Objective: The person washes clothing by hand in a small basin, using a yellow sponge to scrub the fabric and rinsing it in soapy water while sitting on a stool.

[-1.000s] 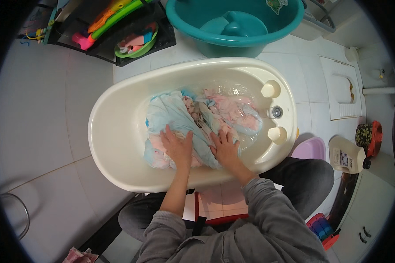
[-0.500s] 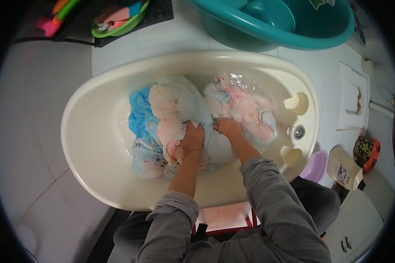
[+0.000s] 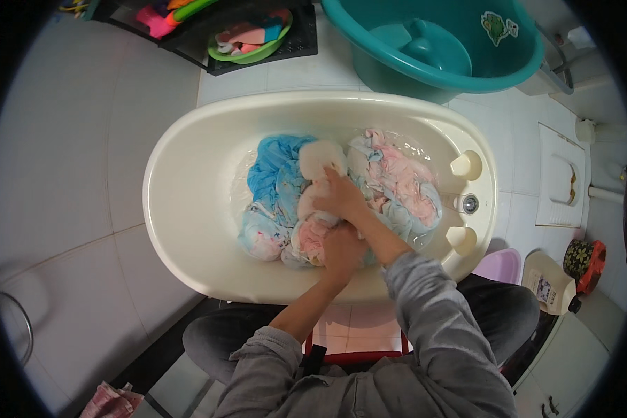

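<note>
A cream-white baby bathtub (image 3: 188, 181) holds shallow water and several wet pieces of laundry. My right hand (image 3: 343, 196) lies over the bunched white cloth (image 3: 322, 157), its fingers curled into the folds. Closer to me, my left hand (image 3: 344, 251) is smeared by motion beside a crumpled pink cloth (image 3: 312, 238), and its fingers are hidden. Left of the hands sit a bright blue cloth (image 3: 275, 167) and a white printed cloth (image 3: 263, 235). Pale pink laundry (image 3: 407, 177) floats to the right, touching the grey-blue cloth (image 3: 426, 212).
Behind the tub stands a large teal basin (image 3: 369, 59) with a smaller teal vessel inside. A black rack at far left carries a green bowl (image 3: 251, 54). At right are the drain (image 3: 470, 204), a purple basin (image 3: 501, 266), a beige jug (image 3: 547, 282) and a squat toilet (image 3: 561, 177).
My right hand has crossed leftward and away onto the white cloth; my left hand has shifted nearer and right. The white cloth is bunched more compactly. The whole view has shifted.
</note>
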Tool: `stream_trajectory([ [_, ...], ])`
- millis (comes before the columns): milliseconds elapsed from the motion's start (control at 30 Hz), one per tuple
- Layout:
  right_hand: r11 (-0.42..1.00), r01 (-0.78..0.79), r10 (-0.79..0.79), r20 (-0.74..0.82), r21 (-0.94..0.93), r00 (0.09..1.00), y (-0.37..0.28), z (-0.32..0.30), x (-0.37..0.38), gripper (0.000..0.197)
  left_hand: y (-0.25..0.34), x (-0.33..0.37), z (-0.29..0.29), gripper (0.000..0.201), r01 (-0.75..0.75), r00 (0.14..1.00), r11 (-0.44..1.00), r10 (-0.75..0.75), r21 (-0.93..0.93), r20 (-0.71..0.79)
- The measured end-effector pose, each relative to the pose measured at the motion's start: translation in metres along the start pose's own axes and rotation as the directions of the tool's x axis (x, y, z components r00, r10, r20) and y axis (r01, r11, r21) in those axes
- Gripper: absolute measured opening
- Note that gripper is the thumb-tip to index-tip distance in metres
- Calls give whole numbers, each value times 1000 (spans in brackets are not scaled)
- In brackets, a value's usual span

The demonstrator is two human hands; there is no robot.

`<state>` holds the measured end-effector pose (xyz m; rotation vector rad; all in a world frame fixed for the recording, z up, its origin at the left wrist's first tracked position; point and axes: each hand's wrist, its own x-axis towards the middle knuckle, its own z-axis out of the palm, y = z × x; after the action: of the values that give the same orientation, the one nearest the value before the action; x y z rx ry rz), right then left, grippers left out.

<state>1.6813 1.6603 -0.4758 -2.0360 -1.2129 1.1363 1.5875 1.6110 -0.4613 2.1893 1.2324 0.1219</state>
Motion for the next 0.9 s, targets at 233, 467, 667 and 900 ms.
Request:
stream_trajectory([
  [233,997,-67,70,-185,24,980,-19,-71,-119,63,83,-66,-23,25,-95,980,934,147,-344,131],
  [467,917,-384,285,-495,-108,821,26,-112,-148,57,109,-55,-17,13,-386,908,680,400,-624,-125],
  [667,865,-257,67,-408,-430,910,30,-37,-120,76,-31,27,-17,59,124,874,979,-185,-161,-449],
  [900,820,-222,119,-222,-528,968,51,18,-74,71,-110,81,-11,99,338,937,887,-285,315,-202],
])
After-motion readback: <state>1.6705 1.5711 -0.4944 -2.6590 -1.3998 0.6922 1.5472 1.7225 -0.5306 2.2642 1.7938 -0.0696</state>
